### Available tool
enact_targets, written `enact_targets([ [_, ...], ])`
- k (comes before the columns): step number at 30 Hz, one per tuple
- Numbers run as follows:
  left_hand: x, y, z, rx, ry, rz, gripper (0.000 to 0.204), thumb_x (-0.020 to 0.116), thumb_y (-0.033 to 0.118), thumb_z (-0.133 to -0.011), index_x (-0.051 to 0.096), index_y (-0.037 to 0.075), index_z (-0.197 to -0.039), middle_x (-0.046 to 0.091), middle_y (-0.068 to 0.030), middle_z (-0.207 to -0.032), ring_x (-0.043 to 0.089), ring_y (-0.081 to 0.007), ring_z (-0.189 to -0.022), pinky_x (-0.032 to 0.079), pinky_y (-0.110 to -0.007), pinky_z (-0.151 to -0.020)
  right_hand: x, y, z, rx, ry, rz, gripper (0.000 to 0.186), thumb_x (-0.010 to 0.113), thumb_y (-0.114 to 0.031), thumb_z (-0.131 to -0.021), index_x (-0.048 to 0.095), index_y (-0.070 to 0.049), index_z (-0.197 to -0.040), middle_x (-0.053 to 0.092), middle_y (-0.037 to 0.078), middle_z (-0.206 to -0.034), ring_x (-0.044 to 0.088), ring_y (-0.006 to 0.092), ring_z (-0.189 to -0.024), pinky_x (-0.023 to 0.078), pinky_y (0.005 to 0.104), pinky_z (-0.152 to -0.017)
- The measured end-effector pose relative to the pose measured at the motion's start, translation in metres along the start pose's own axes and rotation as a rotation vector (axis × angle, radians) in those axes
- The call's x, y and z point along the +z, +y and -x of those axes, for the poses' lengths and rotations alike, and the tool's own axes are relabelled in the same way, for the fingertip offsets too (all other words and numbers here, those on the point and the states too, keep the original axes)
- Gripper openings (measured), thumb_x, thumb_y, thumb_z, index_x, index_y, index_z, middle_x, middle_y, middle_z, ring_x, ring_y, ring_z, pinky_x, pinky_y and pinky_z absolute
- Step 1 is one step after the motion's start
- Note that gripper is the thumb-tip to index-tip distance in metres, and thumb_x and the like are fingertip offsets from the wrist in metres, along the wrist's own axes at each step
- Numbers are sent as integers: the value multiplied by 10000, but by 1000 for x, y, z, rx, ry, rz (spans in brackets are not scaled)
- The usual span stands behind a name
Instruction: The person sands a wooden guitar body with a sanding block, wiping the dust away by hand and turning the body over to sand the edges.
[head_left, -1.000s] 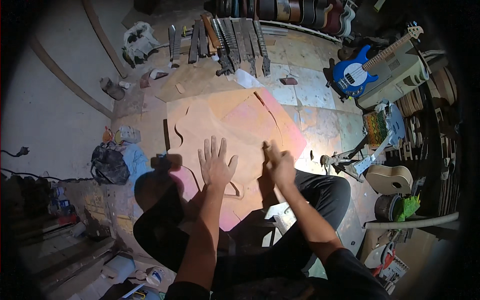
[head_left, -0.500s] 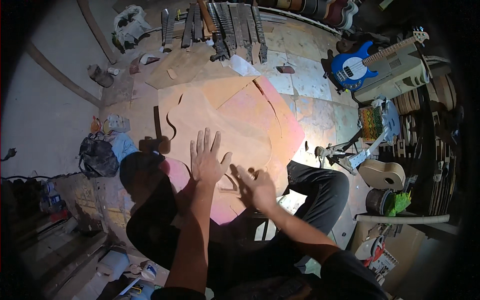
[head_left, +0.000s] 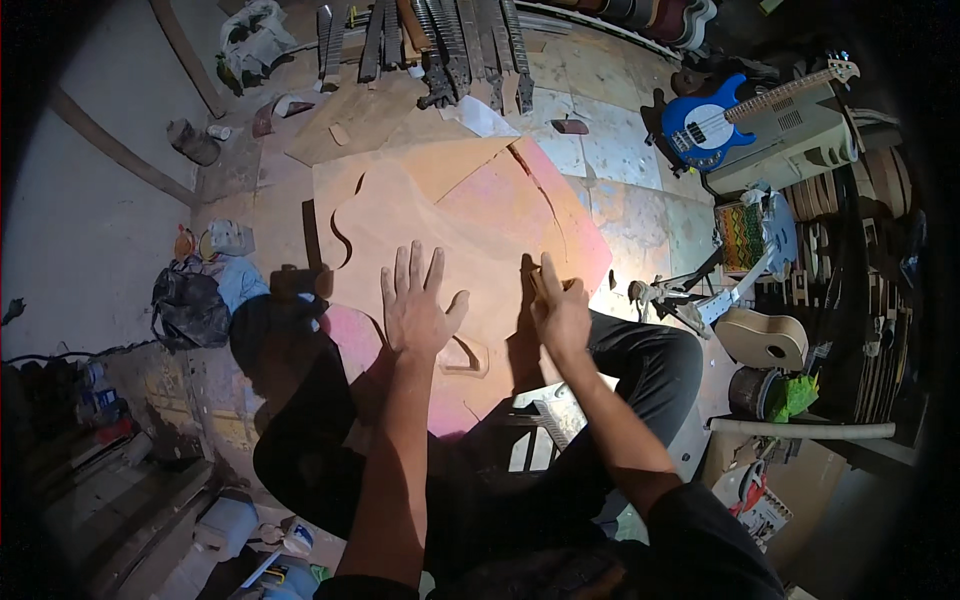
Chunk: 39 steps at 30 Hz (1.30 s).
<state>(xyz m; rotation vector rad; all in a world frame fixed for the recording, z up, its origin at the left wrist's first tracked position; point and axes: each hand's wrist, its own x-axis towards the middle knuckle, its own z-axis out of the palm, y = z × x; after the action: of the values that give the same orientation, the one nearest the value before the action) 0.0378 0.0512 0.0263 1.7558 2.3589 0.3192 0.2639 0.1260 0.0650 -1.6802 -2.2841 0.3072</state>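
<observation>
On the right stands a dark bucket (head_left: 750, 392) with a green bag (head_left: 793, 398) at its side; whether any of it lies inside cannot be told. The dark bag (head_left: 190, 305) on the left and the pale jug (head_left: 224, 525) at lower left hide their contents.

The pale panel (head_left: 395, 215) lies on the pink-and-orange board (head_left: 575, 215) in front of the person. Its horn points away and leftward; the long axis seems to slant from upper left to lower right.

The left hand (head_left: 415, 318) is flat on it, fingers spread, grasping nothing. The right hand (head_left: 562, 315), index finger extended and others bent, is near its right side; whether it grips anything cannot be told.
</observation>
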Motion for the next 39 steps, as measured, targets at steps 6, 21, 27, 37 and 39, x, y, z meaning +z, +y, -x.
enact_targets([
  [6,-6,-9,-1,-12,24,1,831,642,568,-969,414,190,-1673,311,-169,-1755,232,-357,-1636,169,-587,-1321,-5,-32,54,-270,-128,-94,578,702,-141,-939,656,-320,-1486,683,276,-1035,693,423,-814,578,523,-724],
  [21,-5,-1,-6,2,31,10,840,649,582,-942,448,189,-1656,334,-171,-1746,251,-354,-1631,164,-585,-1323,3,11,12,15,-67,-2,759,727,-97,-893,526,-287,-1600,593,227,-999,619,417,-859,543,519,-741],
  [27,-11,-1,-6,5,3,-7,884,667,584,-933,407,179,-1675,323,-184,-1747,246,-369,-1630,170,-602,-1317,8,5,4,-68,-84,-11,703,719,-97,-908,572,-301,-1564,621,228,-1025,636,418,-864,546,522,-710],
  [37,-9,4,-9,10,9,22,909,689,583,-916,399,178,-1676,318,-181,-1748,235,-372,-1633,168,-604,-1319,18,26,-14,-35,-94,14,687,736,-139,-924,555,-268,-1574,613,246,-1057,636,437,-930,553,543,-750],
  [39,-5,0,-4,3,9,21,908,693,577,-914,401,177,-1675,317,-180,-1749,232,-371,-1635,164,-603,-1320,5,0,-52,103,-89,-24,705,733,-132,-930,524,-248,-1594,603,252,-1074,630,439,-932,544,557,-763],
])
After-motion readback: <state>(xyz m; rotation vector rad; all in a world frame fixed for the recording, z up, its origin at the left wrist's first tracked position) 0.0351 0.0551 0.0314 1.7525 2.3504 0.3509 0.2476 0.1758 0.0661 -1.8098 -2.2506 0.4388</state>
